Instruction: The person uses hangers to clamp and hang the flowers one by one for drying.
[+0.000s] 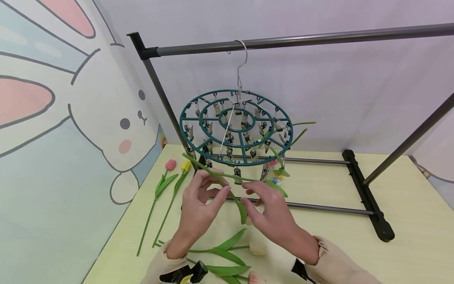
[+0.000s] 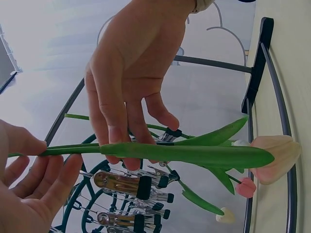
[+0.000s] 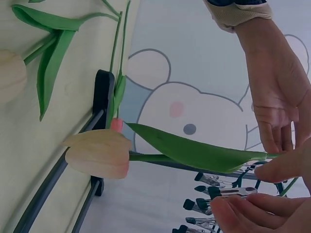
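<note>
My left hand (image 1: 199, 207) pinches the stem of an artificial tulip between thumb and fingers, as the left wrist view shows. Its cream-pink bloom (image 3: 97, 154) points down, below a long green leaf (image 2: 194, 153). My right hand (image 1: 276, 209) is beside that leaf, fingertips right at it, with a gap between thumb and index finger. Just behind and above both hands hangs a round teal clip hanger (image 1: 244, 161) with several metal clips (image 2: 121, 184). Other tulips hang at its right side, among them a pink bloom (image 2: 246, 187).
A dark rack bar (image 1: 301, 42) carries the hanger; its black foot (image 1: 369, 205) stands on the table at right. A pink tulip (image 1: 170, 165) and a yellow tulip (image 1: 186, 166) lie at left. More pale tulips (image 1: 258, 247) lie at the front, below my hands.
</note>
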A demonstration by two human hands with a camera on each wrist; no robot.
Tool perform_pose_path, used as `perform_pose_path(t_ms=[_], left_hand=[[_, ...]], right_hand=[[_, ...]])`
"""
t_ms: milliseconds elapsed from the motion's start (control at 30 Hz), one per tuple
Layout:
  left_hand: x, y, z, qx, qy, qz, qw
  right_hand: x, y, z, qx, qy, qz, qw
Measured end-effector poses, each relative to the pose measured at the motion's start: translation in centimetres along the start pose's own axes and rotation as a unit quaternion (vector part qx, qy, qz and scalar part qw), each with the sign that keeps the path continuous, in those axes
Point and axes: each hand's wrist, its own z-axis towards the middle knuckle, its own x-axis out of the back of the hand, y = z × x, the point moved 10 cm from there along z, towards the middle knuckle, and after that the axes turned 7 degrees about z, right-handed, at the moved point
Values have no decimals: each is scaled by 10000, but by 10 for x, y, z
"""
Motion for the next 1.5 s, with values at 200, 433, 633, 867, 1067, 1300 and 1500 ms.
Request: perform_pose_path(t_ms=[200,433,633,867,1067,1300,1500], left_hand=[[0,2,0,-130,7,37,9999],[7,3,0,-295,168,46,9994],[18,-7,-2,-38,381,149,9992],[18,-11,-1,95,411,106,9991],[14,-15,0,175,362,-93,9991],[9,-18,1,254,318,-256,9988],[5,-20,2,341,328,-396,9981]], right_hand=[[0,7,-5,-208,156,-483,9985],[-1,9,-5,-302,209,-383,9986],[-7,7,1,-220,48,-275,9994],[-4,3,13,245,298,-213,9990],[5,1,22,572,656,-45,9962],[11,7,27,443,705,463,9955],[15,15,30,-17,544,801,9953]])
